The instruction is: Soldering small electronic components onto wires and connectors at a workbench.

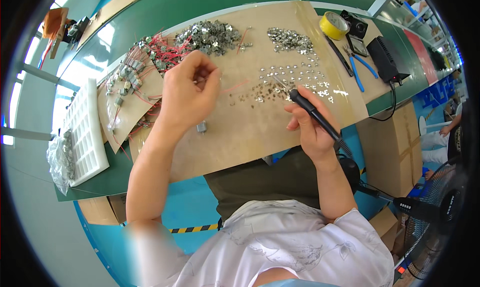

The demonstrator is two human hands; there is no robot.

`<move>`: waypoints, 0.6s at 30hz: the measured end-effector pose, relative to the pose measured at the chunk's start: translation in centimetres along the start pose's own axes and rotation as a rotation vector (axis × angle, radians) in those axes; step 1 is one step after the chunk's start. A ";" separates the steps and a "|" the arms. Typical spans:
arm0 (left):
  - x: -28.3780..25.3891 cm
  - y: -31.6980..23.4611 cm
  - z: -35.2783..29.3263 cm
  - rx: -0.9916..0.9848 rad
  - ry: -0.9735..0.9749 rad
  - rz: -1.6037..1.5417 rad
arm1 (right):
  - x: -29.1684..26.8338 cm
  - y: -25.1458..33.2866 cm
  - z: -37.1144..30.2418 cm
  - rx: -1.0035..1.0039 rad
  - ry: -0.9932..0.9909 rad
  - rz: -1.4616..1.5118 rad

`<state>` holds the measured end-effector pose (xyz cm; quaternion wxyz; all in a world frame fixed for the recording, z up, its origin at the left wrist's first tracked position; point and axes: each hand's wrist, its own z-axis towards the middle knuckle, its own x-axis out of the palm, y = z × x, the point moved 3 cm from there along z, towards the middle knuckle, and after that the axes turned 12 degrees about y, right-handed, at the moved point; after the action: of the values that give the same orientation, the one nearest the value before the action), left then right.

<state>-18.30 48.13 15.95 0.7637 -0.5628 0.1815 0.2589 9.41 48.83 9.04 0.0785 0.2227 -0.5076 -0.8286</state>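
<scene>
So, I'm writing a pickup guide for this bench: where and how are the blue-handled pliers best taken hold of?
Probably grip the pliers around both blue handles, coming from the person's near side: the handles splay open that way, while the metal tips point away. The black box close on the right makes that side look tighter.

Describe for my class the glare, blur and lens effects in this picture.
Head view: glare whitens patches of the green tabletop at upper left, on the window side; head view: the left sleeve dissolves into a smeared blur, while the right hand and its soldering iron look fairly sharp; head view: the fisheye picture falls to black at its corners, near the electric fan.
</scene>
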 end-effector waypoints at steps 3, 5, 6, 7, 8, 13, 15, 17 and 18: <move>1.9 -0.3 0.8 0.019 0.090 0.023 | -0.2 -0.4 -0.3 -0.088 -0.057 0.073; 3.1 -0.6 1.1 0.034 0.140 0.106 | -0.3 -0.5 -0.7 -0.001 -0.085 0.105; 3.5 0.0 0.8 0.030 0.141 0.104 | -0.2 -0.5 -0.8 0.003 -0.082 0.105; 4.1 0.8 0.4 0.080 0.115 0.153 | -0.1 -0.5 -0.8 -0.015 -0.073 0.083; 4.4 1.2 0.1 0.129 0.089 0.202 | 0.1 -0.5 -0.8 -0.033 -0.064 0.061; 4.8 1.3 -1.1 0.061 0.171 0.157 | 0.1 0.0 -0.9 -0.018 -0.066 -0.030; 5.1 1.5 -1.3 -0.006 0.296 0.121 | 0.0 -0.1 -0.9 -0.016 -0.058 -0.051; 5.0 1.2 -1.4 -0.010 0.315 0.162 | 0.0 -0.1 -0.8 -0.035 -0.027 -0.055; 5.1 1.2 -1.5 -0.007 0.335 0.207 | 0.0 0.0 -0.8 -0.032 -0.023 -0.057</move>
<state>-14.94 47.95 11.72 0.6901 -0.5791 0.3621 0.2393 9.72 48.20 8.71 0.0526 0.2260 -0.4884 -0.8412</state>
